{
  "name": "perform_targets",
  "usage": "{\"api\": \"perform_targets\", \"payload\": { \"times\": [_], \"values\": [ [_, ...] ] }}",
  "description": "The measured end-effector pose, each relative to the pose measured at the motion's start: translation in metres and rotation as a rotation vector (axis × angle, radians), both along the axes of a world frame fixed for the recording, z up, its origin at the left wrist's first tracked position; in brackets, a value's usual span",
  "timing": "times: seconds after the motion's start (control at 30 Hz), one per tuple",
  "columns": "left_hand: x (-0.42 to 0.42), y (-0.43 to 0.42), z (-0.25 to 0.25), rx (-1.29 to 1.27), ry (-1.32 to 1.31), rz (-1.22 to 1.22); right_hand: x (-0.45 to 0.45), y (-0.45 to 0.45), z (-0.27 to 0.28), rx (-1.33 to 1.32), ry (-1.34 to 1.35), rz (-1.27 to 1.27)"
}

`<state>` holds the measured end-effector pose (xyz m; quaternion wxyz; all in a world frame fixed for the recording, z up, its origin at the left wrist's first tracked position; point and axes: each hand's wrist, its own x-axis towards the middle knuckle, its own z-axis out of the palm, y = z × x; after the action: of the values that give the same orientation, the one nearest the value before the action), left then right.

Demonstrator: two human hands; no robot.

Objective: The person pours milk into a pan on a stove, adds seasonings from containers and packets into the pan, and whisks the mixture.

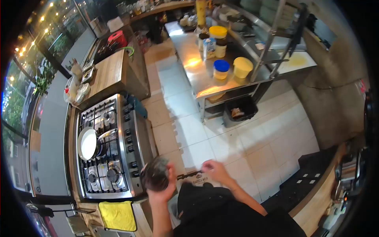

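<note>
My left hand is wrapped round a dark, rounded glass-like container, held in front of the stove's right edge. The container's contents are too blurred to tell. To the right, my right hand is raised over the floor with its fingers drawn together; whether anything small is between them cannot be made out. Between and below the hands a printed cardboard piece shows. Left of my left hand is the gas stove, with a white pan on its burners.
A yellow cloth lies at the lower left. The wooden counter stands beyond the stove. A steel table holds yellow and blue-lidded tubs, with a black bin beneath. Dark stepped objects are at right.
</note>
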<state>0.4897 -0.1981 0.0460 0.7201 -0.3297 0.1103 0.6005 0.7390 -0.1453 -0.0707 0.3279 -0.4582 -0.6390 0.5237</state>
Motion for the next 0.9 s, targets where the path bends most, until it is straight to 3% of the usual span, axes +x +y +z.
{"api": "perform_targets", "payload": {
  "times": [0.03, 0.1, 0.17, 0.23, 0.27, 0.33, 0.37, 0.4, 0.47, 0.53, 0.57, 0.7, 0.83, 0.87, 0.9],
  "values": [
    [0.004, 0.032, 0.002, -0.107, 0.042, -0.003, 0.010, 0.014, -0.026, -0.133, 0.029, -0.094],
    [0.009, 0.095, 0.003, 0.044, 0.133, -0.105, 0.045, 0.037, -0.066, -0.054, -0.086, -0.243],
    [0.014, 0.155, 0.006, 0.177, 0.236, -0.180, 0.102, 0.031, -0.147, -0.183, -0.381, -0.431],
    [0.013, 0.213, -0.008, 0.224, 0.193, -0.249, 0.163, -0.014, -0.215, -0.552, -0.524, -0.722],
    [0.012, 0.244, -0.013, 0.268, 0.171, -0.316, 0.202, -0.058, -0.252, -0.737, -0.445, -0.814],
    [0.013, 0.300, -0.018, 0.242, 0.117, -0.366, 0.249, -0.168, -0.270, -0.199, -1.280, -0.201],
    [0.016, 0.325, -0.022, 0.191, 0.084, -0.381, 0.238, -0.196, -0.258, -0.328, -1.282, -0.108],
    [0.017, 0.350, -0.034, 0.225, 0.038, -0.423, 0.218, -0.205, -0.242, -0.561, -1.162, -0.170],
    [0.022, 0.403, -0.058, 0.185, 0.040, -0.511, 0.169, -0.201, -0.216, -0.968, -0.865, -0.481],
    [0.029, 0.452, -0.103, 0.137, -0.009, -0.658, 0.121, -0.178, -0.197, -1.101, -0.678, -0.664],
    [0.038, 0.476, -0.121, 0.180, 0.109, -0.701, 0.099, -0.164, -0.196, -1.112, -0.626, -0.708],
    [0.059, 0.579, -0.258, -0.011, -0.010, -0.907, 0.028, -0.104, -0.240, -1.072, -0.491, -0.831],
    [0.077, 0.654, -0.289, -0.173, -0.056, -1.017, -0.024, -0.057, -0.315, -1.002, -0.520, -0.819],
    [0.081, 0.675, -0.288, -0.465, -0.219, -1.046, -0.033, -0.046, -0.340, -0.952, -0.582, -0.787],
    [0.086, 0.693, -0.293, -0.563, -0.328, -1.081, -0.039, -0.034, -0.369, -0.885, -0.645, -0.771]
  ]
}}
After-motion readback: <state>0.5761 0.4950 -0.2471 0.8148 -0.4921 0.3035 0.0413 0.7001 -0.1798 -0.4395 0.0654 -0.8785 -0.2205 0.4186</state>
